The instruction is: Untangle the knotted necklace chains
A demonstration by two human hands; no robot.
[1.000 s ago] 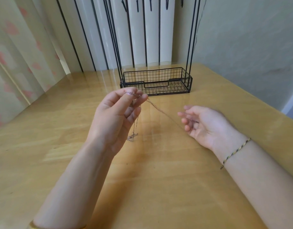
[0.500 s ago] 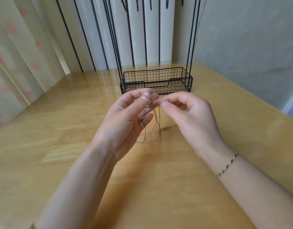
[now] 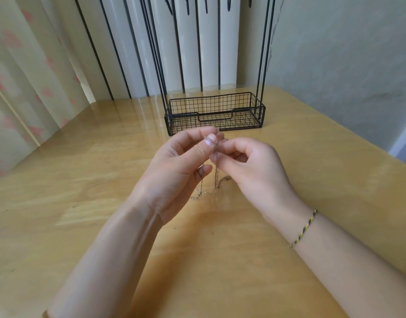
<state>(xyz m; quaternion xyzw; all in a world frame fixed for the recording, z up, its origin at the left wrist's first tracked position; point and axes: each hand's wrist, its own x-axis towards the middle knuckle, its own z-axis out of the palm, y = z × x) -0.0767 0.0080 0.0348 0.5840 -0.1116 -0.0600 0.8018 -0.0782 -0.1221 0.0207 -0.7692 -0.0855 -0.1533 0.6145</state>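
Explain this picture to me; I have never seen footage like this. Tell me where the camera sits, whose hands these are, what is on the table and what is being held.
There is no machine here. A person wears one camera on the head, looking forward and down, so the two arms reaching in from the bottom are their own. The left hand holds up thin necklace chains, pinched between thumb and fingers. The right hand, with a braided bracelet on its wrist, pinches the same chains right beside it. The loose ends hang down onto the wooden table. Behind the hands stands a black wire basket with tall thin rods rising from it. A curtain hangs on the left.
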